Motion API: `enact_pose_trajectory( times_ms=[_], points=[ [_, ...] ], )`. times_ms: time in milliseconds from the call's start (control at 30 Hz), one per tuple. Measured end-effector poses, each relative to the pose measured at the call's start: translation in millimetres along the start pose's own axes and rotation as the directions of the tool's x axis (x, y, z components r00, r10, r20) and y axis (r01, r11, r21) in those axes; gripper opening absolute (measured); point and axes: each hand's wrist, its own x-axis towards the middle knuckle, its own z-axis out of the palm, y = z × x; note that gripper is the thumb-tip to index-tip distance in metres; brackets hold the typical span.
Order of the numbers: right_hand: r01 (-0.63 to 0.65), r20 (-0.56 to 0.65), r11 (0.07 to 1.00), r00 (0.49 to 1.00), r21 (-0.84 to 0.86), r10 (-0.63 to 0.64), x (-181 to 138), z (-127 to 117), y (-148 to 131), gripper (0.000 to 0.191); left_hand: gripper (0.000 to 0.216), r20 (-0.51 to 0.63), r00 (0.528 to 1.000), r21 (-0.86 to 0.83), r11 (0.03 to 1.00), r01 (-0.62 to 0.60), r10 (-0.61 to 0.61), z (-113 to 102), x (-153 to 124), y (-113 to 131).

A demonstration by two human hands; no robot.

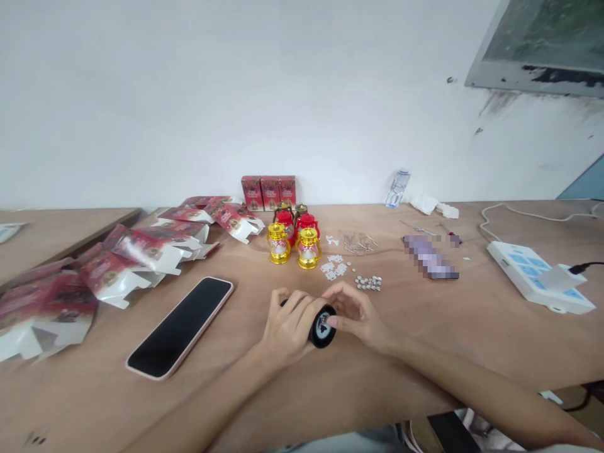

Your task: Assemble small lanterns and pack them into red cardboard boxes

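Note:
My left hand is wrapped round a small black lantern-shaped object lying on its side near the table's front edge. Fingers of my right hand press on the object's round pale base, which faces me. Just beyond my hands lie several small silver button cells and a scatter of little white plastic bits. Farther back stand two gold toy lanterns with two red ones behind them.
A phone with a pink case lies screen-up at left. Flattened red and white cartons pile at far left, three red boxes stand at the wall. A white power strip, thin metal pins and a blurred item lie at right.

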Motion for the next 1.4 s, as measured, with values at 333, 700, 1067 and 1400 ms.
enact_pose_trajectory(
  times_ms=[333,700,1067,1400],
  points=[
    [0.050,-0.027,0.999,0.998,-0.020,-0.051,-2.4,5.9,4.8,0.032,0.016,-0.046,0.998,0.007,0.999,-0.032,0.032,-2.2,1.2,3.6],
    [0.147,-0.164,0.744,0.930,-0.652,-0.328,4.2,-23.9,4.9,0.011,0.020,-0.058,0.995,0.030,0.996,0.080,-0.078,-8.5,2.0,-9.9],
    [0.201,0.180,0.063,0.952,-0.978,-0.248,23.7,-59.8,28.9,0.038,0.035,-0.071,0.944,0.060,0.944,0.326,-0.322,-7.7,6.6,-12.9],
    [0.137,-0.048,0.589,0.956,-0.796,-0.288,21.8,-47.6,25.1,0.018,0.043,-0.056,0.882,-0.072,0.883,0.463,-0.467,-7.9,5.1,-12.4]
  ],
)
